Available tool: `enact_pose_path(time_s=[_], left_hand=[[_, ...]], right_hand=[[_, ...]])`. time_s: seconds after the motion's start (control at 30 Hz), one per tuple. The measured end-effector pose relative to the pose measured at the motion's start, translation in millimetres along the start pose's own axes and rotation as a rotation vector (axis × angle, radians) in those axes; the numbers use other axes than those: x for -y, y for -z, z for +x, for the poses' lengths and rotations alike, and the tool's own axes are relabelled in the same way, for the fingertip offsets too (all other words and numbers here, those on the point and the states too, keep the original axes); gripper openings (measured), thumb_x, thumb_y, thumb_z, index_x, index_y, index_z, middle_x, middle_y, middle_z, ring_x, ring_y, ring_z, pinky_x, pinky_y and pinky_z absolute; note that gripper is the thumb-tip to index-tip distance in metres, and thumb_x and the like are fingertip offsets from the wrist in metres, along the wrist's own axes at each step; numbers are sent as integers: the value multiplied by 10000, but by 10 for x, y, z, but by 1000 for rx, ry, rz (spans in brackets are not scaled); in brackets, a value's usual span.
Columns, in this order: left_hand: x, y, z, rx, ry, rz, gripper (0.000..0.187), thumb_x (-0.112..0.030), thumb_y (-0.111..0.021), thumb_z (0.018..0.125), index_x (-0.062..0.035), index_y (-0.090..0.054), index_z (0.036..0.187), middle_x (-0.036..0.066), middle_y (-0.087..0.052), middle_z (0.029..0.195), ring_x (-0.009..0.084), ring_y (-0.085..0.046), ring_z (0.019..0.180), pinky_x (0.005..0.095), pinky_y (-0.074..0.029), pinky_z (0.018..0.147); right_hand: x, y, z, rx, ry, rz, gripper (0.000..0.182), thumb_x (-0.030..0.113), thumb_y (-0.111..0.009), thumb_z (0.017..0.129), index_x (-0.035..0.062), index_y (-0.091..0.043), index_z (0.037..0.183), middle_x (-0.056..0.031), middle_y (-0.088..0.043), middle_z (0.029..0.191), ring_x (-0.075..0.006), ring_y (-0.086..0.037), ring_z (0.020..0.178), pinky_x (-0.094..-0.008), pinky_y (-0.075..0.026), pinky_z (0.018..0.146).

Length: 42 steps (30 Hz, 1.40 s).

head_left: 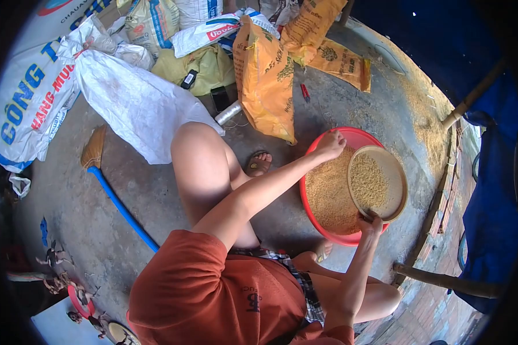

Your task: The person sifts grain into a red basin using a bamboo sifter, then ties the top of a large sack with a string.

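Note:
A red basin (328, 233) full of yellow-brown grain (328, 198) stands on the concrete floor. My right hand (371, 223) grips the near rim of a round, shallow sieve (396, 192), thumb on top. The sieve is over the basin's right side and carries a patch of greenish-yellow grain (367, 181). Above the basin's upper left part is my left hand (331, 145), its fingers curled together; whatever they may hold is too small to make out.
Orange sacks (265, 80), a white sack (135, 98) and a dark phone (219, 99) lie beyond my knee. Red-handled clippers (305, 92) rest near the basin. A blue-handled broom (121, 201) is at left. Wooden poles (449, 280) and blue tarp (489, 230) stand at right.

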<state>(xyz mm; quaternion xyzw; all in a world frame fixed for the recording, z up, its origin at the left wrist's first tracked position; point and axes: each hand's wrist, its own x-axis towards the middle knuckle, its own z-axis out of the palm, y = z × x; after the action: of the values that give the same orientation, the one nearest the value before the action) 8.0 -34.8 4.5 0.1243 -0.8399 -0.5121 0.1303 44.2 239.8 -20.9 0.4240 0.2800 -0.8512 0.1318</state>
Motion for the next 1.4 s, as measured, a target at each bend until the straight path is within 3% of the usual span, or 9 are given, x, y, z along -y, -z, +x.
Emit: enact_pose_path(time_s=[0.13,0.3,0.5,0.63,0.7,0.97,1.03,1.23,1.4], left_hand=[[58,-13,-13,61,11,78,300,-294,-461,775,-12,-515,865,149,-559,845,268,-508,867,339,-393,768],[-2,63,-20,17,36,3,359,-342,-428,787,3,-504,849,160,-549,814,305,-526,792,366,-399,713],[-101,77,-78,131,108,-125,410,-376,-383,801,16,-491,858,195,-540,844,328,-526,810,385,-390,694],[-71,11,-80,135,112,-85,420,-380,-369,804,18,-488,871,209,-531,889,337,-517,830,395,-388,698],[1,-79,-94,-77,63,-63,417,-380,-367,805,19,-479,848,226,-517,890,351,-504,849,402,-384,707],[-169,105,-120,20,113,-30,389,-327,-331,834,15,-496,921,190,-505,946,336,-439,935,415,-316,844],[-56,24,-75,-43,-15,-43,350,-344,-410,787,2,-443,751,205,-510,802,348,-494,786,396,-387,695],[-101,-29,-36,57,184,-98,391,-357,-387,803,3,-479,925,215,-508,957,340,-487,910,390,-379,747],[-100,64,-23,106,182,-101,464,-410,-340,815,2,-470,984,218,-491,1010,337,-453,983,376,-365,808]], right_hand=[[-75,-66,-52,-115,-68,5,217,38,-356,764,-14,-487,930,-155,-522,944,-286,-497,848,-417,-417,752],[57,-330,-253,286,16,43,194,-16,-383,723,-25,-481,890,-159,-519,894,-272,-495,837,-401,-431,720],[242,-639,-722,371,85,50,190,-7,-405,688,-31,-493,854,-151,-531,838,-266,-502,778,-390,-421,683],[137,-501,-569,311,32,45,203,6,-407,686,-26,-495,867,-148,-529,830,-266,-495,790,-391,-410,703],[71,-402,-491,238,48,39,222,19,-364,707,-27,-494,881,-163,-522,902,-293,-489,837,-427,-406,740],[-32,24,-33,-109,-119,132,293,20,-328,719,2,-461,979,-165,-492,979,-301,-451,913,-445,-388,776],[-8,16,-52,-60,-109,136,302,6,-336,712,10,-466,985,-158,-496,975,-304,-461,899,-445,-389,777],[20,-285,-376,318,88,171,309,-51,-367,686,3,-462,975,-162,-503,971,-284,-482,898,-441,-398,792],[-24,-337,-257,288,26,146,314,-41,-368,676,2,-460,973,-163,-496,959,-290,-485,882,-450,-401,781]])
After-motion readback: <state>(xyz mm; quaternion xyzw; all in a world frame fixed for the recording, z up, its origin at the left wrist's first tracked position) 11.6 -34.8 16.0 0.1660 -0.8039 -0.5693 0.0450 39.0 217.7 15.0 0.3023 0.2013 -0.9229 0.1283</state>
